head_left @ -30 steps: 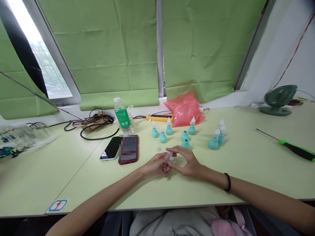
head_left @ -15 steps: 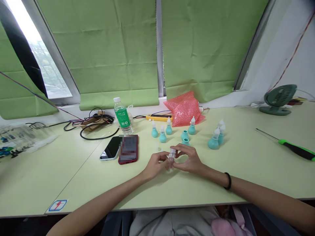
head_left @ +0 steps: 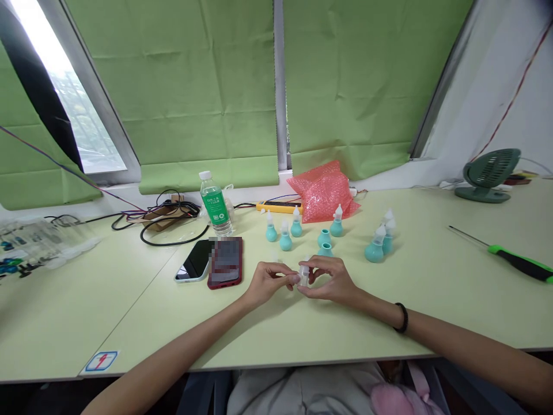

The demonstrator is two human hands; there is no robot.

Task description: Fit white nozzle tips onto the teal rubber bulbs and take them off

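Between the thumb and fingers of my right hand [head_left: 327, 278] is a small clear plastic nozzle piece [head_left: 304, 276], held upright over the table. My left hand [head_left: 271, 282] is pinched closed, its fingertips against the left side of that piece. Whatever lies in the left pinch is too small to make out. Just beyond my right hand stand two open turquoise squeeze bulbs [head_left: 324, 237] without nozzles. Several turquoise bulbs with clear nozzles [head_left: 286, 240] stand upright around them, and more of these nasal aspirators [head_left: 374, 248] are grouped to the right.
Two phones [head_left: 225, 265] lie left of my hands, with a water bottle [head_left: 215, 204] behind them. At the back are a pink bubble-wrap bag [head_left: 328, 193], a yellow device [head_left: 276, 206] and tangled cables [head_left: 173, 210]. A screwdriver [head_left: 514, 259] and a green fan [head_left: 488, 176] are on the right.
My left hand has shifted slightly left, and its fingers have moved from around the clear piece to its side. The right hand keeps its hold on the piece.
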